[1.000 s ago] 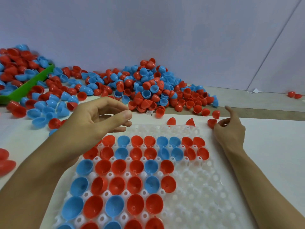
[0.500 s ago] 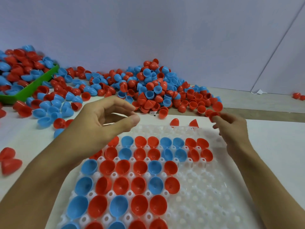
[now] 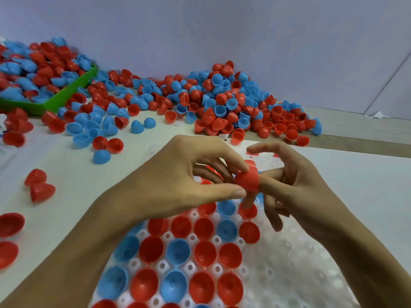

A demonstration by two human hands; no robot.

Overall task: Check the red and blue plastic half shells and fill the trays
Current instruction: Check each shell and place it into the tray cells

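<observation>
red half shell [image 3: 246, 181]: smooth plastic, soft sheen
blue half shells [image 3: 222, 90]: same smooth plastic, slightly glossy
tray [image 3: 289, 274]: thin translucent white plastic, dimpled, shiny
green bin [image 3: 66, 94]: opaque plastic, matt
counter [image 3: 367, 185]: white, matt, smooth
wall [image 3: 222, 30]: pale, matt, even

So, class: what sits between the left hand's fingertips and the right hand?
In the head view, one red half shell sits between the left hand and the right hand, above the clear tray.
</observation>
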